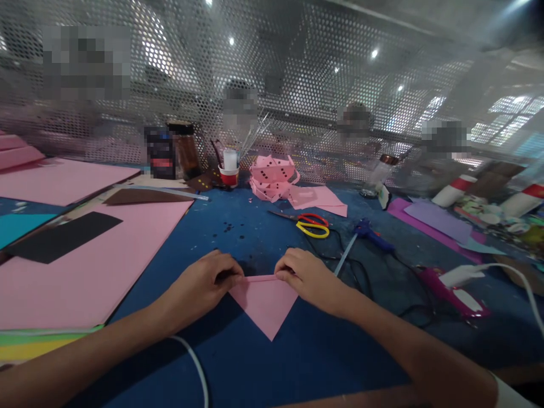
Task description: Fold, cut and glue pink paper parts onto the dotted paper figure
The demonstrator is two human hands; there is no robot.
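Note:
A pink sheet of paper [268,306] lies between my hands with one corner pointing towards me. Along its far edge runs a narrow folded strip. My left hand [216,273] pinches the left end of that fold between thumb and fingers. At the right end, my right hand [304,275] is closed on the same fold. Beyond the right hand lie scissors [313,225] with one red and one yellow handle, and a blue glue gun [374,235] with a clear glue stick in it.
Large pink sheets [140,249] cover the left side, with a black paper strip [68,237] on top. A dotted pink paper piece [274,177] stands at the back near a red-and-white cup [229,174]. A magenta power strip [454,294] and cables lie right. A perforated metal screen [297,73] rises behind.

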